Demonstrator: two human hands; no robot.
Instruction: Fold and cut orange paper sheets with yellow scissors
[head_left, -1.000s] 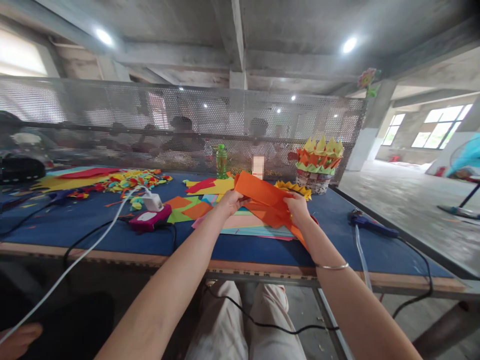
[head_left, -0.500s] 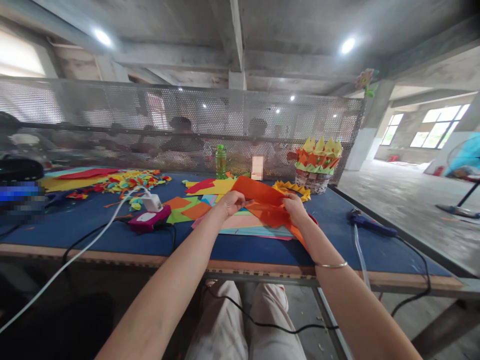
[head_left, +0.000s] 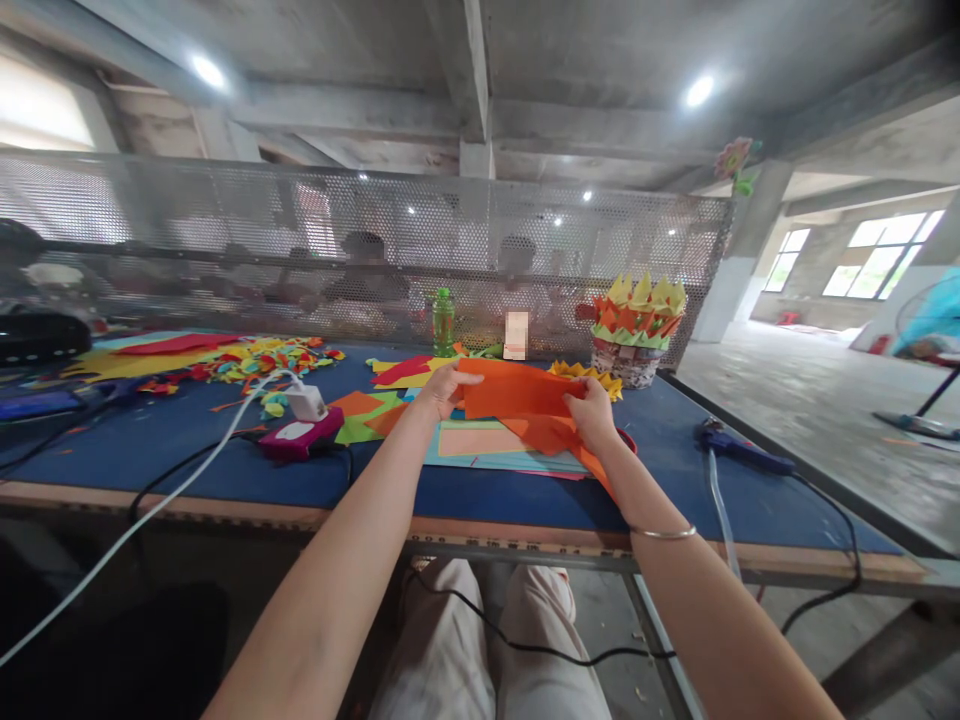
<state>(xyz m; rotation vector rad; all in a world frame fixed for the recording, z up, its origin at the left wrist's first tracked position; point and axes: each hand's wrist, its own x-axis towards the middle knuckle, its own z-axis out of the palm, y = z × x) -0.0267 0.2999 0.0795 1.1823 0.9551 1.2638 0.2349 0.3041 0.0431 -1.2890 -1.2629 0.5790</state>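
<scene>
A sheet of orange paper [head_left: 514,388] is stretched between my two hands above the table. My left hand [head_left: 445,391] pinches its left edge, thumb in front and the fingers mostly hidden behind. At the right end, my right hand [head_left: 594,412] grips the sheet between thumb and fingers. More orange paper hangs below, under my right hand. Beneath lies a stack of light blue, peach and pink sheets [head_left: 480,440]. Green and orange paper pieces [head_left: 367,415] spread to the left, with yellow and red sheets [head_left: 401,372] behind them.
A folded-paper basket [head_left: 637,330] and a yellow zigzag paper strip [head_left: 589,378] stand behind my right hand. A green bottle [head_left: 443,325] is at the back. Left are a magenta power socket [head_left: 302,436] and scattered paper bits [head_left: 277,358]. A blue glue gun [head_left: 742,445] lies right.
My left hand has moved slightly left and its thumb now lies along the paper's edge. The orange sheet has turned flatter toward me and its left end has dropped.
</scene>
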